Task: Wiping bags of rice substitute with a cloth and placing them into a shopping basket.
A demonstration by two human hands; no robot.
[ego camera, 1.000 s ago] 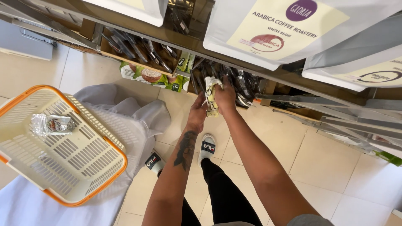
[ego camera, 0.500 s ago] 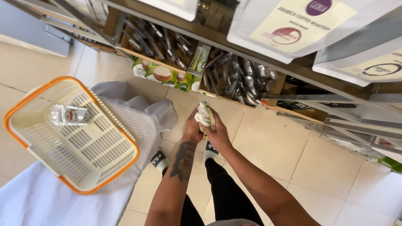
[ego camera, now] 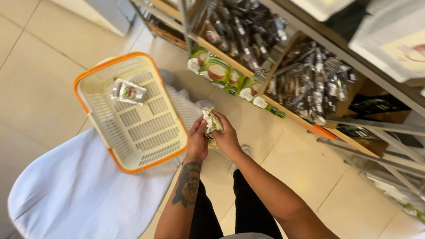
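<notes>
Pale square floor tiles (ego camera: 40, 66) run under a low wooden shelf (ego camera: 283, 113) stocked with dark shiny sachets (ego camera: 310, 79) and a row of green and white cartons (ego camera: 221, 73). Beside that shelf, on a surface draped in white cloth (ego camera: 79, 194), sits the cream plastic basket with an orange rim (ego camera: 133, 110), which serves as the landmark; a small clear-wrapped packet (ego camera: 128, 90) lies near its far end.

A second ago both hands were up at the shelf, among the dark sachets; half a second ago they had drawn back from it with a small packet between them. Now they are lower and closer to the basket, just off its near right corner, so the packet has left the shelf and sits in the person's grip rather than in the basket.

That crumpled white, green and yellow packet (ego camera: 212, 126) is pinched between both hands. The left hand (ego camera: 197, 139), nearest the basket's rim, has its fingers curled around the packet's side. The right hand (ego camera: 228, 137), further from the basket, closes on it from the other side, thumb on top. Both hands are together, clamped on the one packet
</notes>
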